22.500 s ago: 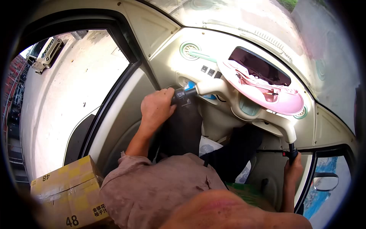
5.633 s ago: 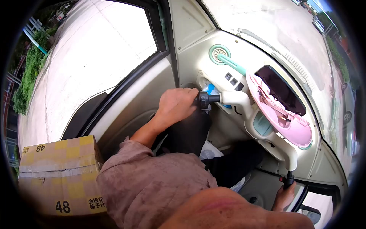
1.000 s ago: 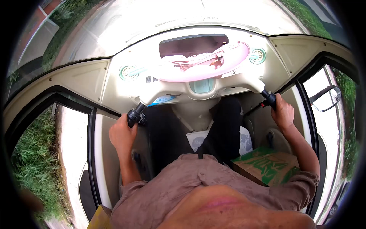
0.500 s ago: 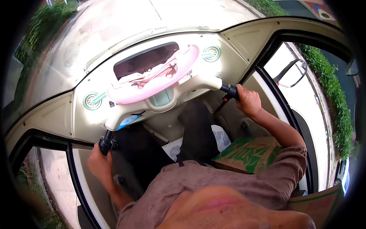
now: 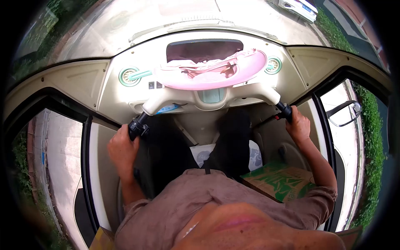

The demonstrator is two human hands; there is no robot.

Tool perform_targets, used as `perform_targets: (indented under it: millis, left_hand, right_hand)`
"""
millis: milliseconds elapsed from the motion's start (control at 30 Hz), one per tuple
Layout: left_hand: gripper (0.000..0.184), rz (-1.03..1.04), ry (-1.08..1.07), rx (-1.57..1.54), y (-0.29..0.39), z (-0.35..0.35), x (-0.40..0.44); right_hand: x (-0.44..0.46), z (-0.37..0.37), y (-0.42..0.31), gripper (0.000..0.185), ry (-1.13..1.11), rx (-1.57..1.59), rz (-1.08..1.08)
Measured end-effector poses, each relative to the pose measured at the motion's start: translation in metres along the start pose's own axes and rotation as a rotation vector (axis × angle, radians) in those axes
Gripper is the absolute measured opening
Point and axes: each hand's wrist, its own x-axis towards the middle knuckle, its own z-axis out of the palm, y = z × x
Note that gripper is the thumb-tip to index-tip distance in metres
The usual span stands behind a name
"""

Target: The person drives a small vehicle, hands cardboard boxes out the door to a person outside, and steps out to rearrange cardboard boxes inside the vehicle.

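Note:
My left hand (image 5: 123, 146) is wrapped round the black left grip (image 5: 136, 127) of the cream handlebar (image 5: 171, 96). On the other end of the bar, my right hand (image 5: 298, 126) is closed round the black right grip (image 5: 285, 111), beside a small red switch. A pink visor-like hat (image 5: 246, 71) with crumpled pink cloth lies on the dashboard above the middle of the handlebar. Behind the hat is a dark recessed panel (image 5: 204, 49). Part of each grip is hidden under the fingers.
A green-printed cardboard box (image 5: 279, 181) lies right of my legs. The side mirror (image 5: 349, 112) stands outside the right window. Through the windshield, a white car (image 5: 298, 9) shows at upper right. Green hedges (image 5: 368, 154) run along the right side.
Since half a second ago the view has swung, so the handlebar looks more level. The white car has come into view ahead. Both hands stay on the grips.

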Motion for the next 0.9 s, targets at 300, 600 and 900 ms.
perform_targets:
  millis: [300,600,900]
  left_hand:
    - [0.032,0.028,0.031,-0.027,0.0026,-0.0048,0.0032]
    - [0.032,0.01,0.019,-0.024,0.0034,-0.0035,0.0013]
    - [0.03,0.033,0.038,-0.045,0.0012,-0.0046,-0.0042]
  right_hand:
    - [0.0035,-0.0074,-0.0073,0.034,0.019,-0.009,-0.015]
    - [0.0055,-0.0039,-0.0051,0.031,0.059,-0.017,-0.049]
    - [0.0061,-0.0023,-0.0017,0.032,0.026,-0.019,-0.04]
